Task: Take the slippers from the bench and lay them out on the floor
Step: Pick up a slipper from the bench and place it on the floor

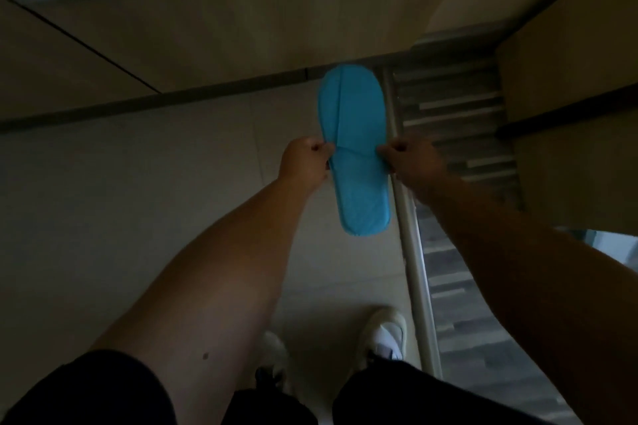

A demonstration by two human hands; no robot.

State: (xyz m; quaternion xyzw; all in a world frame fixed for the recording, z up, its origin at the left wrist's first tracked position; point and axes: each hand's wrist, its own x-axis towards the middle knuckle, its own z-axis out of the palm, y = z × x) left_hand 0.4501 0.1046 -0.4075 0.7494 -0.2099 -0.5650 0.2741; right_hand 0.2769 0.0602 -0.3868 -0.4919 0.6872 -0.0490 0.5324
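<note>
You pinch one blue slipper [352, 148] at its sides, left hand [303, 162] and right hand [411, 162]; nothing yet lies on the floor [155, 190].

Dim room: pale smooth tiled floor [138, 190] meeting beige panelled wall [207, 45], with grey striped plank flooring [455, 114] beyond a white threshold strip [414, 252].

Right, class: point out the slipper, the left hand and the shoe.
slipper [352, 155]: head view, middle of its blue top.
left hand [303, 162]: head view, back of the hand.
shoe [388, 331]: head view, white toe.
</note>
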